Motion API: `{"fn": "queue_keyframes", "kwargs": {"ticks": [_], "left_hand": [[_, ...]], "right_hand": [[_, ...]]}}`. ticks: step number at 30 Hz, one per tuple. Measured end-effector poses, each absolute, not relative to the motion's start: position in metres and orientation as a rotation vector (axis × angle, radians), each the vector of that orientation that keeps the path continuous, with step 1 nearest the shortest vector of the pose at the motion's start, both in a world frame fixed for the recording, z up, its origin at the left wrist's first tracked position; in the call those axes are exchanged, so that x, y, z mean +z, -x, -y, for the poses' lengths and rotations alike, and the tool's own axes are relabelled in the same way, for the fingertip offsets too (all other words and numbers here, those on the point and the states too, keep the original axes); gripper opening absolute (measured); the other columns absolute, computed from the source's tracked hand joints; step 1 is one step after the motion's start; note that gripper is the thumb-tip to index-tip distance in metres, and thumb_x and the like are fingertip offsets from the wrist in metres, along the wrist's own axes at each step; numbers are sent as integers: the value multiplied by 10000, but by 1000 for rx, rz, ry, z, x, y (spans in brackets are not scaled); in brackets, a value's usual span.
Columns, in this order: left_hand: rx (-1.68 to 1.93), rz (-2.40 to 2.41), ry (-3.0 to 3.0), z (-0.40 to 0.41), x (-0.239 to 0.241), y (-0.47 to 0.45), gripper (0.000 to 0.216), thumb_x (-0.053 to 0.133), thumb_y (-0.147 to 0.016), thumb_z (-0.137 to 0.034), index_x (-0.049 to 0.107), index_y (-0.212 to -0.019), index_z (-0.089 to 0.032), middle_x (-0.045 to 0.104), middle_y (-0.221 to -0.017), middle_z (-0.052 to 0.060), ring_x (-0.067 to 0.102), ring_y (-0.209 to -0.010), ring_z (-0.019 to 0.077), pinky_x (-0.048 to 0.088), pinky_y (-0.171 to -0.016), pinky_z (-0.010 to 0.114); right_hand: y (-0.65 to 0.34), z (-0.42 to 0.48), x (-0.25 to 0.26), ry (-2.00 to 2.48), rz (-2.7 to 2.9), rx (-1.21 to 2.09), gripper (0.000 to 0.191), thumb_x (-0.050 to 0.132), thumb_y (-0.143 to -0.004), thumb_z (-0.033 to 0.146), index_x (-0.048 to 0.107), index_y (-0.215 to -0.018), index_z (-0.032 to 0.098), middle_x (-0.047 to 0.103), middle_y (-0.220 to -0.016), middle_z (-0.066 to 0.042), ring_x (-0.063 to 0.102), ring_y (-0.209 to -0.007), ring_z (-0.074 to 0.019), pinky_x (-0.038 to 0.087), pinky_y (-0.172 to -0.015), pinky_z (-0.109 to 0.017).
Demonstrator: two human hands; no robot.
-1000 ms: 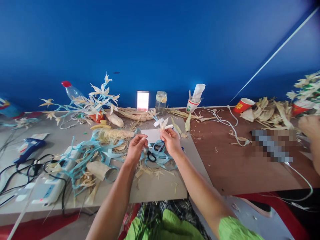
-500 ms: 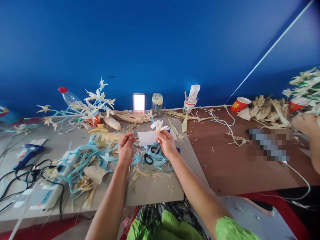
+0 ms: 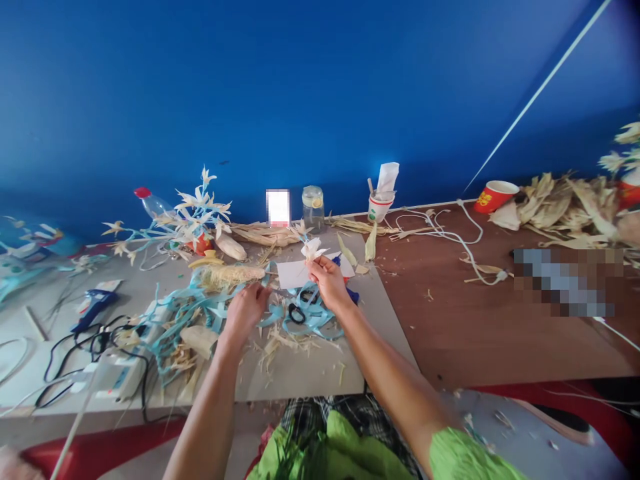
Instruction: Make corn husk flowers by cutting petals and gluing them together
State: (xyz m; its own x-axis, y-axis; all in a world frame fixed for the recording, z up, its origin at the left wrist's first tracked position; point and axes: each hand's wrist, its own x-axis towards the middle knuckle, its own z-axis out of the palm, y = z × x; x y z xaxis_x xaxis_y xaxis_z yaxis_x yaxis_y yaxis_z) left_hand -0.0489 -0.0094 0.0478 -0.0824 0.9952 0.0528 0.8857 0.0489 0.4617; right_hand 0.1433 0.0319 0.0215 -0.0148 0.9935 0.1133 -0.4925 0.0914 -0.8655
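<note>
My right hand (image 3: 326,280) pinches a small pale corn-husk flower (image 3: 312,249) above the middle of the table. Behind the flower lies a white sheet of paper (image 3: 290,275). My left hand (image 3: 249,308) is to its left with the fingers curled down near the blue ribbons; what they grip, if anything, is hidden. Light-blue ribbon (image 3: 320,325) lies tangled below my right hand, with black scissor handles (image 3: 297,313) among it. A corn cob with straw-like fibres (image 3: 227,275) rests just beyond my left hand.
Along the blue wall stand a husk-flower arrangement (image 3: 197,207), a glass jar (image 3: 313,208) and a white cup (image 3: 379,208). To the left are a blue glue gun (image 3: 95,305) and a power strip (image 3: 120,377) with black cables. A red cup (image 3: 496,197) and dried husks (image 3: 555,207) are at right.
My left hand has moved down and slightly left, its back now turned up. My right hand still holds the flower, almost in place. The view has shifted a little.
</note>
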Motion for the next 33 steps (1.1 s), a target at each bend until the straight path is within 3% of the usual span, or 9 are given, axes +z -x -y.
{"fn": "queue_keyframes", "kwargs": {"ticks": [4,9,15,18,20,22,27,33], "left_hand": [[404,-2048,-1812,21,38,51,285,568,-733,-431,615,-607,-180,601,-616,49,535,-597,175,331,-566,264],[887,-1815,-1653,16,36,48,134,651,-597,-211,587,-484,-180,533,-480,5,429,-475,127,260,-498,237],[1162,-1439,-1328,9,74,34,209,659,-705,-358,641,-707,-150,497,-457,-25,419,-429,95,284,-447,208],[1202,-1157,-1209,5,84,19,265,660,-723,-404,631,-743,-141,616,-657,29,461,-482,76,349,-486,206],[1228,-1062,-1121,0,82,8,269,670,-719,-407,615,-739,-144,632,-718,37,498,-513,78,384,-513,211],[1213,-1052,-1095,-4,76,-1,265,695,-702,-385,628,-754,-134,603,-650,19,499,-512,73,376,-504,197],[1214,-968,-927,-12,57,-13,289,723,-667,-386,636,-766,-129,543,-588,-21,416,-456,38,338,-463,181],[1279,-965,-916,-14,43,-11,269,686,-709,-393,623,-807,-150,526,-606,-41,333,-415,15,259,-417,169]], "right_hand": [[-143,-29,26,727,918,1386,307,670,-677,398,465,-583,189,403,-512,62,320,-483,-67,254,-496,-234],[-143,-28,29,704,882,1418,301,689,-664,378,474,-579,183,418,-529,60,322,-483,-60,250,-498,-232],[-146,-20,41,535,782,1627,256,748,-592,357,568,-645,182,527,-645,27,378,-523,-64,314,-534,-241],[-148,-16,47,465,797,1675,230,765,-573,338,622,-663,182,566,-720,7,411,-555,-71,336,-552,-247],[-149,-15,48,445,790,1686,214,768,-575,321,636,-668,182,584,-786,0,414,-558,-64,333,-549,-243],[-150,-17,47,450,781,1694,209,766,-589,314,647,-698,181,576,-763,6,404,-545,-58,321,-541,-236],[-148,-22,40,519,806,1714,229,765,-606,322,623,-688,162,552,-672,22,362,-507,-48,272,-506,-221],[-148,-23,39,574,904,1746,224,739,-641,346,609,-663,165,612,-747,7,321,-463,-37,212,-460,-221]]}}
